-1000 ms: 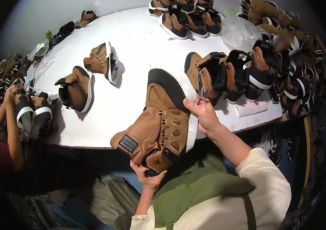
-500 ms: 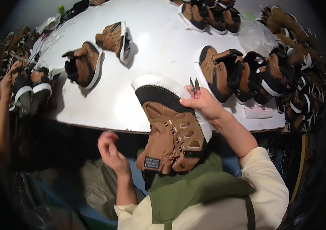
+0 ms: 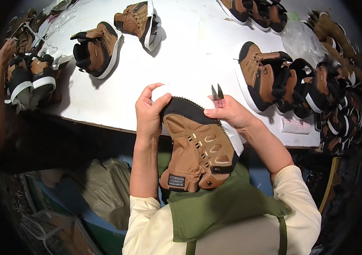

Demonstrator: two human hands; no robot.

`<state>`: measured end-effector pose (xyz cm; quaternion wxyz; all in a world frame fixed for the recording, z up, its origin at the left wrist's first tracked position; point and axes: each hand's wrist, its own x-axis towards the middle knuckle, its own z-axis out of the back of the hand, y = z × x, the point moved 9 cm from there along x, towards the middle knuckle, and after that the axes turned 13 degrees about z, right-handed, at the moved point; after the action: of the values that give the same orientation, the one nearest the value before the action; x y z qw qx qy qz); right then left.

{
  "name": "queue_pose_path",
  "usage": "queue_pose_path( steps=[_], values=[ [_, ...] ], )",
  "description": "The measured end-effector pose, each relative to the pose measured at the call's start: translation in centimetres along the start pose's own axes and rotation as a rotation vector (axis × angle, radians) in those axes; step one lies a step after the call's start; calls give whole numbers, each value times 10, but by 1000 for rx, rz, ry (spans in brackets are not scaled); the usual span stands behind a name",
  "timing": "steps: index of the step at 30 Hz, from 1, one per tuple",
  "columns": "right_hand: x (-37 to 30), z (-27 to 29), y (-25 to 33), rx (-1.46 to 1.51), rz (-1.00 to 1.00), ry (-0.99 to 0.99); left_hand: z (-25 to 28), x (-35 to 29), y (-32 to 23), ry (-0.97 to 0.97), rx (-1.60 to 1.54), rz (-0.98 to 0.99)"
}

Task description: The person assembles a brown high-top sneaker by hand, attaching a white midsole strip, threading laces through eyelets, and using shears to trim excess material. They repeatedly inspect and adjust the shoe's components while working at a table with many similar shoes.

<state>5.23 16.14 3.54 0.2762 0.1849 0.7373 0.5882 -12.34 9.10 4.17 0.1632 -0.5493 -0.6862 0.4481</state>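
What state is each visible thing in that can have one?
Brown boot: held up, tilted, no laces visible
Snips: blades apart
Left hand: gripping the boot's toe end
Right hand: gripping boot and snips together
Clear plastic bag: crumpled

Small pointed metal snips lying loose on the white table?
No: the right hand holds the small pointed metal snips, blades jutting past its fingers, while also gripping the brown-and-black boot.
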Motion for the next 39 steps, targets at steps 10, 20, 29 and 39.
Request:
queue_pose_path(
  steps=[10,20,29,39],
  values=[
    [8,2,-21,145,-18,24,2,9,10,24,-78,63],
    [8,5,-19,78,-59,-58,7,11,15,-5,-85,72],
    [13,4,-30,126,-119,20,10,7,15,-15,-37,46],
    [17,8,-28,78,-24,38,-29,-72,-53,-312,1058,-796]
  ],
)
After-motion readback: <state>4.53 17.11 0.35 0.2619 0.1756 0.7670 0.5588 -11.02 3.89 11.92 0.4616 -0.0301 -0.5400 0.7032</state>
